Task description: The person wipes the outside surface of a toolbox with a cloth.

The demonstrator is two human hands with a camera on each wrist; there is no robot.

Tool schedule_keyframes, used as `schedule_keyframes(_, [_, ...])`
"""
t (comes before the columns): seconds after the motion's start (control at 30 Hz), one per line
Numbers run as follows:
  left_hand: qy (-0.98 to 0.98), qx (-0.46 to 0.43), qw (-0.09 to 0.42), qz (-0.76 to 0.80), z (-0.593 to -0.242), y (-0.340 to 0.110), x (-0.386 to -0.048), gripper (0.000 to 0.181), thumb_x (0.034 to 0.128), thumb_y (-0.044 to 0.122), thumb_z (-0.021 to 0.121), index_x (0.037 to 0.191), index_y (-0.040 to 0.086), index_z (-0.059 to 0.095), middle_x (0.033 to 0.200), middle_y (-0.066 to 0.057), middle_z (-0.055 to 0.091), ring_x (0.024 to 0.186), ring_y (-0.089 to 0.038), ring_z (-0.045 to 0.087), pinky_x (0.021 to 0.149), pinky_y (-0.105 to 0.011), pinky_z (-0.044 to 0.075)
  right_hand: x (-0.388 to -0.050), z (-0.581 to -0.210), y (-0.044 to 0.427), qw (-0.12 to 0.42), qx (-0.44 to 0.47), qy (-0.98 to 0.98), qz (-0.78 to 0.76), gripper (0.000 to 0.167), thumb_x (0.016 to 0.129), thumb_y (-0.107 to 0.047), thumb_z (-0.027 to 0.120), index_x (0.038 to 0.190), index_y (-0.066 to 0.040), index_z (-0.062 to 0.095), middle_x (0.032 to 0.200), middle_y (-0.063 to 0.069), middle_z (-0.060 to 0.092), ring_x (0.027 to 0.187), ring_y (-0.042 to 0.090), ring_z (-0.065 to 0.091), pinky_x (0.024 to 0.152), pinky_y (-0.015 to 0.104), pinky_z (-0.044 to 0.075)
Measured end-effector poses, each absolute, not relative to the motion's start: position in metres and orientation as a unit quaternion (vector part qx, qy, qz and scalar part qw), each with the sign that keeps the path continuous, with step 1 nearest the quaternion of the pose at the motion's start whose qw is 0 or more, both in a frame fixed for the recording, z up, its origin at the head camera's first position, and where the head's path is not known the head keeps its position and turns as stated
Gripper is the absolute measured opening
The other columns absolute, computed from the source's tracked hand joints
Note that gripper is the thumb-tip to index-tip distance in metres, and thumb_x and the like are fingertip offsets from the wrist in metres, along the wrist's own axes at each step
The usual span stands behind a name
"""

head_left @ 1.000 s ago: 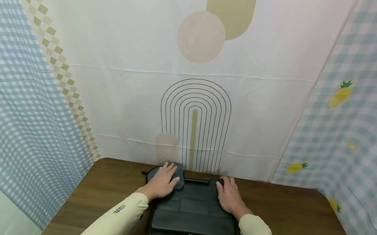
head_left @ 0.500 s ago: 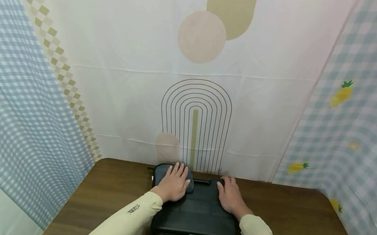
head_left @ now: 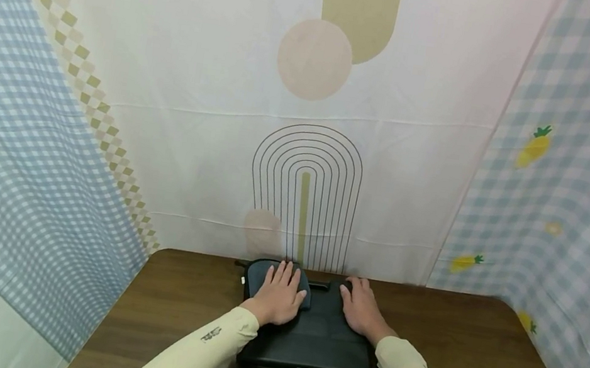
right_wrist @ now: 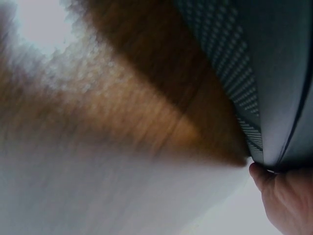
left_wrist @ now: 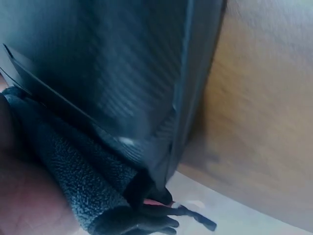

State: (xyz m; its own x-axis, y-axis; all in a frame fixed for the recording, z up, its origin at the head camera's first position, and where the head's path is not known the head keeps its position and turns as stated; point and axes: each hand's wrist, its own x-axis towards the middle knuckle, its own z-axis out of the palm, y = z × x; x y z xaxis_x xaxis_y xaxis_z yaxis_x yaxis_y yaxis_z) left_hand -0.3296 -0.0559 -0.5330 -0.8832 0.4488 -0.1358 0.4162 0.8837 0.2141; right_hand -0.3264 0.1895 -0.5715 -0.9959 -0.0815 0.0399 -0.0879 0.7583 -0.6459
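Note:
A flat black case lies on the wooden table, with a handle at its far side and a small pale fitting on its near edge. Across its far left part is a grey-blue fleecy cloth with black edging and a hanging loop. My left hand rests flat on this cloth, fingers extended and slightly spread. In the left wrist view the cloth bunches at the case's corner. My right hand holds the case's far right corner, fingers bent over the edge; in the right wrist view part of the hand shows.
The wooden table extends on both sides of the case. Behind it hangs a white printed curtain. Blue checked cloths hang at left and right.
My left hand has slid right across the case with the cloth, then slightly nearer. My right hand stays at the far right corner, and the case has hardly moved.

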Motion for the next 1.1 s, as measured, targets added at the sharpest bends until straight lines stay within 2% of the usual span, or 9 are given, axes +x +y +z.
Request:
schedule_keyframes(0.17, [0.962,0.234,0.093,0.105,-0.538,-0.053,-0.315,0.068,0.1172,0.046,0.028,0.172,0.007,0.018,0.181,-0.021,0.008,0.170,-0.040,0.003,0.137,-0.062,0.007,-0.326,-0.573,0.190,0.010,0.052,-0.937,0.346,0.051,0.117,-0.033,0.041,0.154,0.001,0.047,0.154,0.029,0.044,0.143,0.050,0.048,0.115,0.066,0.043])
schedule_keyframes(0.33, [0.956,0.258,0.093,0.108,-0.537,-0.052,-0.286,0.070,0.1165,0.049,0.028,0.173,0.009,0.017,0.181,-0.020,0.007,0.170,-0.040,0.005,0.136,-0.063,0.011,-0.326,-0.571,0.190,0.010,0.055,-0.937,0.346,0.050,0.117,-0.031,0.042,0.153,0.002,0.048,0.153,0.030,0.045,0.142,0.050,0.049,0.114,0.066,0.044])
schedule_keyframes(0.57, [0.935,0.299,0.145,0.121,-0.520,-0.058,-0.235,0.074,0.1152,0.054,0.030,0.173,0.011,0.015,0.182,-0.017,0.003,0.170,-0.038,0.002,0.135,-0.065,0.011,-0.325,-0.569,0.189,0.009,0.050,-0.937,0.344,0.052,0.117,-0.033,0.043,0.154,0.003,0.047,0.156,0.030,0.043,0.144,0.050,0.048,0.115,0.067,0.043])
schedule_keyframes(0.7, [0.929,0.321,0.147,0.114,-0.519,-0.065,-0.211,0.077,0.1133,0.060,0.033,0.174,0.016,0.015,0.182,-0.012,0.005,0.171,-0.034,0.006,0.135,-0.064,0.016,-0.325,-0.569,0.188,0.008,0.050,-0.937,0.346,0.053,0.117,-0.034,0.042,0.156,0.002,0.046,0.158,0.030,0.042,0.145,0.050,0.047,0.116,0.067,0.042])
schedule_keyframes(0.87, [0.928,0.358,0.085,0.054,-0.538,-0.074,-0.195,0.081,0.1104,0.064,0.040,0.173,0.017,0.018,0.182,-0.011,0.013,0.169,-0.033,0.018,0.131,-0.060,0.028,-0.325,-0.570,0.187,0.006,0.047,-0.937,0.347,0.053,0.117,-0.034,0.041,0.157,0.001,0.045,0.158,0.030,0.041,0.146,0.050,0.046,0.117,0.067,0.042])
schedule_keyframes(1.0, [0.924,0.382,0.003,-0.014,-0.552,-0.077,-0.191,0.091,0.1038,0.064,0.058,0.172,0.016,0.022,0.180,-0.012,0.021,0.166,-0.031,0.029,0.127,-0.054,0.038,-0.325,-0.570,0.188,0.010,0.051,-0.937,0.346,0.052,0.117,-0.033,0.042,0.155,0.003,0.046,0.156,0.031,0.043,0.145,0.050,0.047,0.116,0.067,0.043])
schedule_keyframes(1.1, [0.919,0.390,-0.036,-0.038,-0.554,-0.077,-0.191,0.095,0.0988,0.057,0.071,0.171,0.016,0.025,0.178,-0.011,0.027,0.164,-0.029,0.034,0.125,-0.050,0.042,-0.325,-0.569,0.188,0.011,0.052,-0.937,0.346,0.052,0.117,-0.031,0.042,0.155,0.003,0.046,0.156,0.031,0.043,0.144,0.050,0.047,0.115,0.067,0.043])
